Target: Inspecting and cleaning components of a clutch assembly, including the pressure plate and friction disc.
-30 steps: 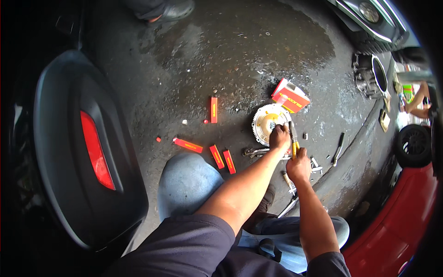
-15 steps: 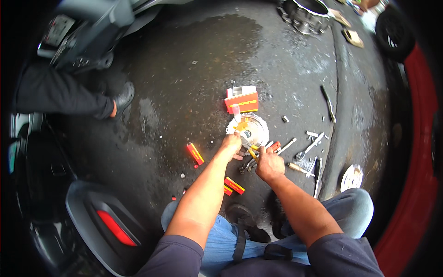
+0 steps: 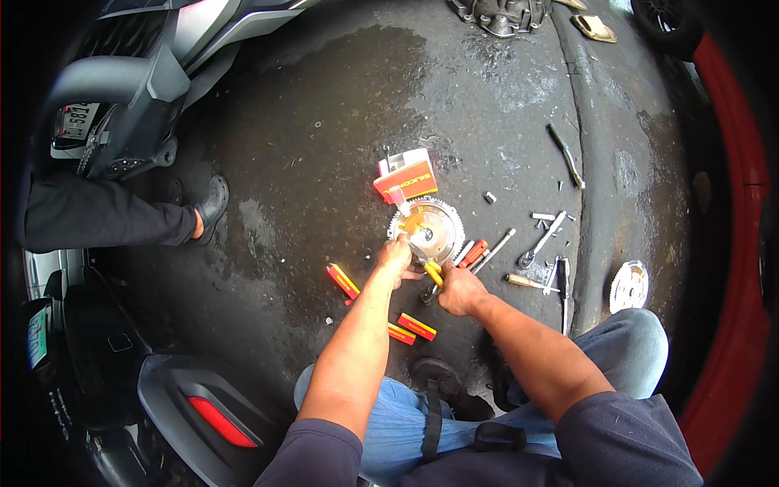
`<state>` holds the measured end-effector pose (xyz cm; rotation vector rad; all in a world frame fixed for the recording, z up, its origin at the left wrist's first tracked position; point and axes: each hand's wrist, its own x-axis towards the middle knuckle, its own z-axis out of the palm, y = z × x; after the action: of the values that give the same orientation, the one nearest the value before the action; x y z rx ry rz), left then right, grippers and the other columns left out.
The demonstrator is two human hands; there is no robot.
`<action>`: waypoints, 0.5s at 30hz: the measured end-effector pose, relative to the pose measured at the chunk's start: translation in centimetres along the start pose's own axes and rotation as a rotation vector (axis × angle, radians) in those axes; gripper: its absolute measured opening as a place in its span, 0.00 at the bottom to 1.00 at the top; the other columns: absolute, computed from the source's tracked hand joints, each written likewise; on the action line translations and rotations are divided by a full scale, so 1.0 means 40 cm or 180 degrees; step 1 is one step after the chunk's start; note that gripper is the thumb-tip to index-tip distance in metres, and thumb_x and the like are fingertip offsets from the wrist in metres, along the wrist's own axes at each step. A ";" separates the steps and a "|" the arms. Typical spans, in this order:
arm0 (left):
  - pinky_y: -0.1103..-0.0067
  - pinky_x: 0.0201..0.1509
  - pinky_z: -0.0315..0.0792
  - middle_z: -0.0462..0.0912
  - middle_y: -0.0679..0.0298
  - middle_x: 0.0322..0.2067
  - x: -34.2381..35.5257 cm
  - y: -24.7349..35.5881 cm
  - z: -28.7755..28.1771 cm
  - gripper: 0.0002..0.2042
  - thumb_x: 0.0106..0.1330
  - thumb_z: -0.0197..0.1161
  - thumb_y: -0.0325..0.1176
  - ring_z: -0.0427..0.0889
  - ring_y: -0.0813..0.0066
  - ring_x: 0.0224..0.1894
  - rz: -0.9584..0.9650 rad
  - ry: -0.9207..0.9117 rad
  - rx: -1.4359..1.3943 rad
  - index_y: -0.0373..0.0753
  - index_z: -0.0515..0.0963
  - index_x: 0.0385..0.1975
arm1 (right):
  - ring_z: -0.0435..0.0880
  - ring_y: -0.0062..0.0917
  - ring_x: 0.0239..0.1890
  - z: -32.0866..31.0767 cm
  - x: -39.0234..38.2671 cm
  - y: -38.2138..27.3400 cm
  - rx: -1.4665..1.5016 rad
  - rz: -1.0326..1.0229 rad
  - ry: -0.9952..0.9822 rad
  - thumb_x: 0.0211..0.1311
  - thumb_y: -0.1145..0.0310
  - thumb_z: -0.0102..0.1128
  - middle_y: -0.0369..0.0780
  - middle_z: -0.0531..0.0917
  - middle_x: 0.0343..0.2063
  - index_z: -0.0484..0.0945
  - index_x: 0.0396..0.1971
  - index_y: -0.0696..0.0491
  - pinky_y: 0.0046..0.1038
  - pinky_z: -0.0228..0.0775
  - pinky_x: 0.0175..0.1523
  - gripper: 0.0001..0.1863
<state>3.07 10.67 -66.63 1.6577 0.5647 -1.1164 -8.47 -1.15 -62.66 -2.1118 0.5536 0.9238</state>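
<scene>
i see a motorcycle repair spot, worked right on the wet, oil-dark concrete floor [image 3: 324, 146]. a scooter's rear [image 3: 138, 89] stands at my upper left, a black body panel with a red light [image 3: 203, 406] lies lower left. loose tools [image 3: 540, 243], a toothed metal disc [image 3: 430, 227] and an engine cover [image 3: 503, 12] sit scattered on the ground.
</scene>
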 end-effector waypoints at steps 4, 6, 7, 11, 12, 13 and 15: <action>0.53 0.38 0.81 0.72 0.41 0.50 0.010 0.004 -0.027 0.27 0.73 0.40 0.48 0.81 0.42 0.41 -0.0031 -0.0113 0.0098 0.28 0.60 0.59 | 0.79 0.46 0.47 0.020 0.024 0.005 0.0384 -0.0403 -0.0118 0.48 0.69 0.55 0.56 0.81 0.39 0.71 0.46 0.61 0.38 0.70 0.51 0.23; 0.53 0.39 0.80 0.73 0.40 0.49 -0.003 0.014 0.000 0.27 0.73 0.41 0.48 0.81 0.42 0.41 -0.0050 -0.0038 0.0236 0.28 0.60 0.59 | 0.80 0.46 0.46 0.034 0.047 0.040 0.0521 -0.0422 -0.0179 0.47 0.69 0.54 0.57 0.81 0.38 0.72 0.44 0.62 0.37 0.70 0.51 0.22; 0.53 0.39 0.80 0.73 0.40 0.49 -0.006 0.028 0.039 0.27 0.73 0.41 0.48 0.81 0.42 0.41 -0.0041 -0.0011 0.0390 0.27 0.61 0.58 | 0.81 0.43 0.41 0.062 0.086 0.108 0.0689 -0.0843 -0.0148 0.47 0.69 0.54 0.54 0.81 0.34 0.73 0.43 0.61 0.37 0.71 0.46 0.20; 0.53 0.39 0.80 0.74 0.41 0.47 0.007 0.004 -0.025 0.27 0.73 0.41 0.48 0.81 0.44 0.40 -0.0107 0.0078 0.0212 0.26 0.63 0.56 | 0.75 0.29 0.21 0.019 0.037 0.016 0.2222 -0.0204 -0.1123 0.46 0.73 0.55 0.40 0.76 0.20 0.73 0.33 0.57 0.33 0.67 0.24 0.11; 0.55 0.36 0.81 0.75 0.40 0.45 0.013 0.002 -0.025 0.27 0.72 0.42 0.49 0.82 0.45 0.36 -0.0063 -0.0003 0.0101 0.27 0.62 0.56 | 0.75 0.29 0.21 0.007 0.033 0.013 0.2229 -0.0201 -0.1125 0.46 0.73 0.55 0.40 0.76 0.20 0.73 0.33 0.57 0.33 0.67 0.24 0.11; 0.57 0.34 0.82 0.76 0.40 0.42 0.019 0.000 -0.025 0.27 0.72 0.43 0.49 0.83 0.46 0.32 -0.0019 -0.0081 -0.0010 0.27 0.62 0.55 | 0.69 0.23 0.18 -0.003 0.030 0.012 0.2597 0.0041 -0.1361 0.46 0.75 0.55 0.36 0.71 0.18 0.72 0.29 0.55 0.29 0.61 0.21 0.08; 0.58 0.33 0.82 0.76 0.42 0.41 0.023 -0.007 -0.024 0.27 0.72 0.43 0.49 0.83 0.48 0.31 -0.0048 -0.0084 0.0005 0.27 0.63 0.55 | 0.64 0.18 0.15 -0.011 0.030 0.014 0.2966 0.0291 -0.1603 0.46 0.76 0.55 0.32 0.66 0.15 0.71 0.25 0.53 0.25 0.56 0.17 0.05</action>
<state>3.65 11.54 -67.53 1.6401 0.5603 -1.1483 -7.85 -1.93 -63.64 -0.9884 0.6451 0.9472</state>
